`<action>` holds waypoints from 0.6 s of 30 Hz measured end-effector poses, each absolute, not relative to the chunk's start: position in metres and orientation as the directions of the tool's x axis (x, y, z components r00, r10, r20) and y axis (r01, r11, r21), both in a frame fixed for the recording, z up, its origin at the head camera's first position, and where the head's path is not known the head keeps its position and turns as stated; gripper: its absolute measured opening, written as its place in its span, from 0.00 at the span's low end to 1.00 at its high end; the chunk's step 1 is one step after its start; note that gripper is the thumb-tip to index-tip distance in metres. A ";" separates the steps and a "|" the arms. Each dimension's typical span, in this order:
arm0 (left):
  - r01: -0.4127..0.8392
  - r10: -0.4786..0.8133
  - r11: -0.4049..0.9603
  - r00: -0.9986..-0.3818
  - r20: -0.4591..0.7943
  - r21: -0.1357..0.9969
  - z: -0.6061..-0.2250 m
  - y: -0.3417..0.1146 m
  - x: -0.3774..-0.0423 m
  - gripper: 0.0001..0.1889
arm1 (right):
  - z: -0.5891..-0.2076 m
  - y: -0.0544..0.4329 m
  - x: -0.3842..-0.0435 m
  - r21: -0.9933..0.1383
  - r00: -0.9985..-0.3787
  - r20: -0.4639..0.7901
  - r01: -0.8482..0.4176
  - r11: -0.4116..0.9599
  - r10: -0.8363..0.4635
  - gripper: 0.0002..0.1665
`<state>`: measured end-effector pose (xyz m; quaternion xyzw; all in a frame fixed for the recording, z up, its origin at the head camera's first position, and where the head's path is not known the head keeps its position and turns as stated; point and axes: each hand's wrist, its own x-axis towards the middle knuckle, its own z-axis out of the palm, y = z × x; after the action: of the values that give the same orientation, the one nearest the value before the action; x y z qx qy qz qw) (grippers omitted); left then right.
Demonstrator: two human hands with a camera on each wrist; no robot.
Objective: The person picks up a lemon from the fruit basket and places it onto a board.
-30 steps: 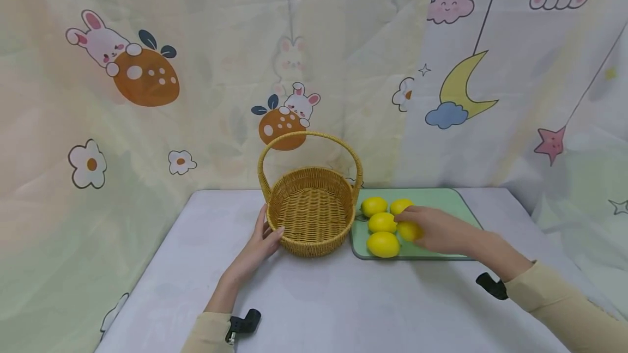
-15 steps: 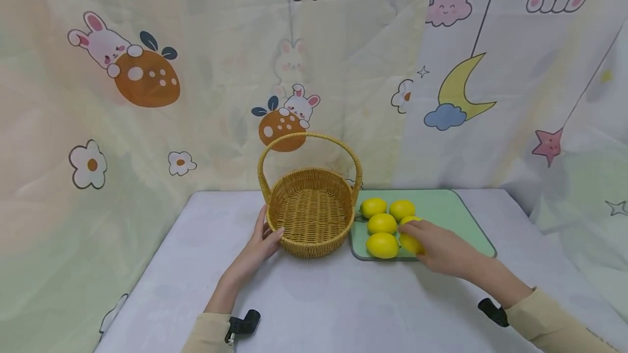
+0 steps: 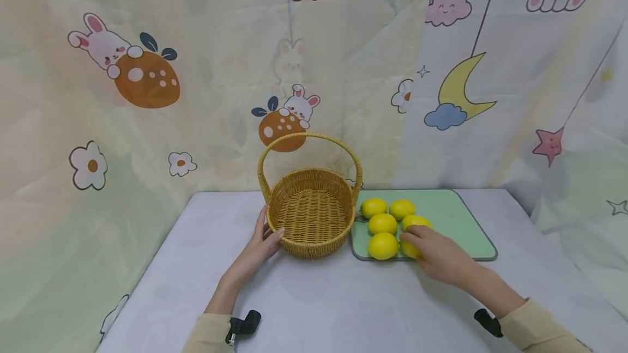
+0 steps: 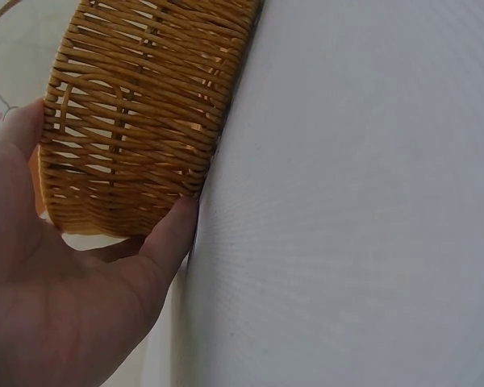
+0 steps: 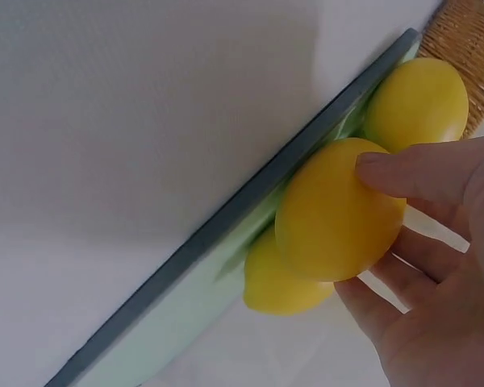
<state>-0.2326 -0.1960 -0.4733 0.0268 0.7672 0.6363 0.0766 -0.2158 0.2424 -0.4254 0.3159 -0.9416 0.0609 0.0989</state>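
Note:
A golden wicker basket [image 3: 314,208] with a tall arched handle stands on the table, nothing in it. My left hand [image 3: 260,244] holds its left side, thumb over the rim. In the left wrist view, fingers reach down the woven wall [image 4: 145,113] to the base. Several yellow lemons lie grouped on a pale green board [image 3: 456,222] to the right. My right hand [image 3: 436,252] grips the front-right lemon [image 5: 339,214] between thumb and fingers at the board's near edge. Another lemon [image 3: 416,223] sits just behind it, and one [image 3: 383,246] is to its left.
More lemons, including a back-left lemon [image 3: 373,207] and a back-right lemon [image 3: 402,209], rest on the board's left half. The basket's right side adjoins the board. A printed cloth backdrop [image 3: 221,97] hangs behind the white table [image 3: 314,298].
My right hand has moved from the middle-right lemon toward the board's near edge, uncovering lemons behind it, and now grips the front-right one. The left hand and basket have stayed put.

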 end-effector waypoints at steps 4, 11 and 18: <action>-0.057 0.139 0.187 -0.987 -0.084 0.981 -0.473 -0.194 -0.234 0.49 | -0.426 0.244 -0.214 -0.035 -0.775 0.251 -0.607 0.794 -0.581 0.29; -0.051 0.152 0.179 -0.985 -0.078 0.983 -0.472 -0.194 -0.235 0.49 | -0.429 0.247 -0.213 -0.066 -0.788 0.257 -0.592 0.803 -0.559 0.29; -0.047 0.150 0.184 -0.986 -0.076 0.982 -0.475 -0.194 -0.236 0.49 | -0.424 0.252 -0.210 -0.141 -0.833 0.236 -0.538 0.831 -0.500 0.27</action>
<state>-0.2360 -0.1939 -0.4752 0.0336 0.7654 0.6380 0.0775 -0.2101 0.2517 -0.4237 0.2725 -0.9521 0.1012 0.0949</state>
